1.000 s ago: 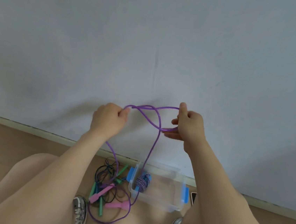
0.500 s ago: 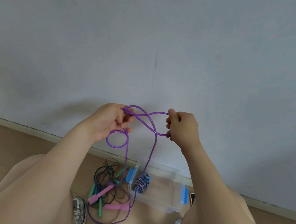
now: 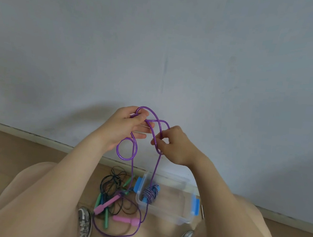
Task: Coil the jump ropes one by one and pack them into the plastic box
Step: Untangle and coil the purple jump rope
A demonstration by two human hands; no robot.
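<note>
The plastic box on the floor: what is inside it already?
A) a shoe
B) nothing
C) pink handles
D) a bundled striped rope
D: a bundled striped rope lies in the plastic box; the pink handles lie outside it.

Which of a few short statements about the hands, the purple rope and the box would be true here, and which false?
1. The left hand and the right hand both hold the purple rope. True.
2. A tangled dark rope lies on the floor beside the plastic box. True.
3. The plastic box is empty. False: a coiled striped rope lies inside it.
4. The hands grip the purple rope by its handles. False: the fingers hold the cord itself, and both pink handles lie on the floor.
</note>
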